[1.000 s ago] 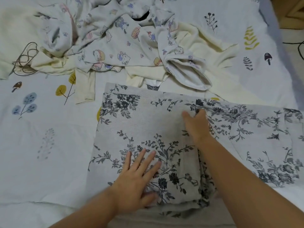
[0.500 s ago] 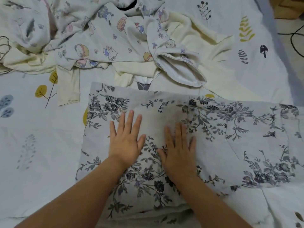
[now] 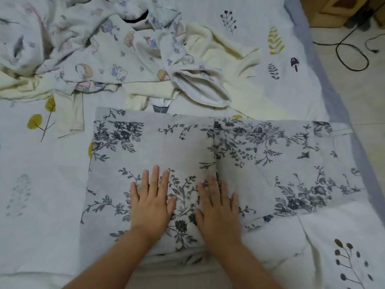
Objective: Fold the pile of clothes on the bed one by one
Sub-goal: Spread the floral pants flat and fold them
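Note:
A grey garment with a dark floral print (image 3: pixel 166 142) lies flat on the bed, its left half folded over in a second layer. My left hand (image 3: pixel 152 203) rests palm down on that folded half, fingers spread. Beside it, my right hand (image 3: pixel 218 207) presses flat near the fold's edge. Neither hand holds anything. Behind the garment sits a rumpled pile of clothes (image 3: pixel 104 59): a cartoon-print piece and cream-coloured ones (image 3: pixel 218 44).
The bed sheet (image 3: pixel 41 195) is white with leaf and mushroom prints. The bed's right edge (image 3: pixel 333 90) borders a tiled floor with a black cable (image 3: pixel 352 57). A cream strip (image 3: pixel 68 115) hangs from the pile toward the garment's left.
Both hands came to lie flat side by side on the folded half, then slid back toward me along the fabric. The view shifted slightly left.

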A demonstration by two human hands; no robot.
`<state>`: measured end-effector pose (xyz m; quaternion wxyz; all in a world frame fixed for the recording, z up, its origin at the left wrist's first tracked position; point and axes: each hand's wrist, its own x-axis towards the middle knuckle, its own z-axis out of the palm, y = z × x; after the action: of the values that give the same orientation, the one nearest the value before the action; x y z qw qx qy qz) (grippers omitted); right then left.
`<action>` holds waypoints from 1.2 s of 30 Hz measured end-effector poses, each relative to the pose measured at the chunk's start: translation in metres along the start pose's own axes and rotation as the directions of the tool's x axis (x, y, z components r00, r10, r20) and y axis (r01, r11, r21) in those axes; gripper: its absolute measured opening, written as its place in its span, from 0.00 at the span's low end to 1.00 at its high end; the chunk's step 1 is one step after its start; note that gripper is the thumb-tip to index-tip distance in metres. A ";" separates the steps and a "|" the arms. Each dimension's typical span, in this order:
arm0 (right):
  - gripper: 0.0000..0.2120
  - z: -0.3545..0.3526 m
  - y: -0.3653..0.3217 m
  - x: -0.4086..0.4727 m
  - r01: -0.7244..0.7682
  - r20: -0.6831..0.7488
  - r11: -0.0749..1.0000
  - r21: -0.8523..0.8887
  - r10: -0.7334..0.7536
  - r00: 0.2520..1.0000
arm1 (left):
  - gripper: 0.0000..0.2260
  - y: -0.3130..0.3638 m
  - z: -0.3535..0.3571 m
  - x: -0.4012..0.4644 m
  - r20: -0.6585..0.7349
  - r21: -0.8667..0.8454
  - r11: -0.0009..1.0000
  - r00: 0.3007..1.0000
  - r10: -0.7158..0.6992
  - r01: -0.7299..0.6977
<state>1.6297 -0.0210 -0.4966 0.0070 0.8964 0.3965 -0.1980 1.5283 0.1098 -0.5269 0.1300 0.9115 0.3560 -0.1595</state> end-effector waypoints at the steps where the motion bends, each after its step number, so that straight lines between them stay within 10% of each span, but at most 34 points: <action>1: 0.28 -0.002 0.002 0.003 0.017 0.051 0.999 0.042 -0.019 0.999 | 0.28 0.003 -0.003 0.002 0.009 -0.017 1.000 1.000 -0.016 0.016; 5: 0.14 -0.030 0.024 0.000 0.040 -0.151 0.923 0.382 0.019 0.988 | 0.29 0.026 -0.021 0.001 -0.048 -0.125 0.992 0.999 -0.019 0.013; 9: 0.10 -0.046 0.087 -0.019 -0.313 -0.317 0.780 0.542 0.534 0.784 | 0.26 0.058 -0.026 -0.011 -0.084 -0.143 0.976 0.985 0.151 -0.161; 14: 0.23 -0.049 0.179 -0.010 -0.518 0.235 -0.049 0.854 0.924 0.300 | 0.28 0.079 -0.011 -0.019 0.066 -0.056 0.977 0.975 0.211 -0.208; 17: 0.30 -0.048 0.205 0.002 -0.341 0.451 -0.343 0.875 0.834 0.318 | 0.28 0.077 -0.006 -0.016 0.097 -0.050 0.979 0.975 0.202 -0.198; 20: 0.13 -0.056 0.214 0.006 -0.199 0.478 -0.434 0.879 0.796 0.371 | 0.29 0.076 -0.005 -0.015 0.112 -0.018 0.978 0.972 0.208 -0.207; 25: 0.16 -0.082 0.183 0.000 0.010 0.031 -0.039 0.999 0.906 0.423 | 0.28 0.077 -0.018 -0.014 0.142 -0.100 0.975 0.967 0.212 -0.200; 30: 0.17 -0.127 0.098 -0.009 0.228 -0.412 0.347 0.910 0.691 0.593 | 0.19 0.072 -0.066 -0.010 0.081 -0.501 0.855 0.976 0.202 -0.135; 34: 0.12 -0.132 0.018 -0.019 0.352 -0.697 0.657 0.666 0.380 0.608 | 0.17 0.047 -0.119 -0.008 0.047 -0.842 0.539 0.998 0.031 0.023; 36: 0.08 -0.124 -0.020 -0.018 0.409 -0.801 0.789 0.458 0.167 0.575 | 0.22 0.026 -0.141 -0.007 0.043 -0.978 0.203 0.999 0.016 0.039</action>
<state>1.6479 0.0007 -0.3733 -0.4728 0.8066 0.3347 0.1177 1.5693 0.1366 -0.3924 0.6827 0.6186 0.3805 0.0803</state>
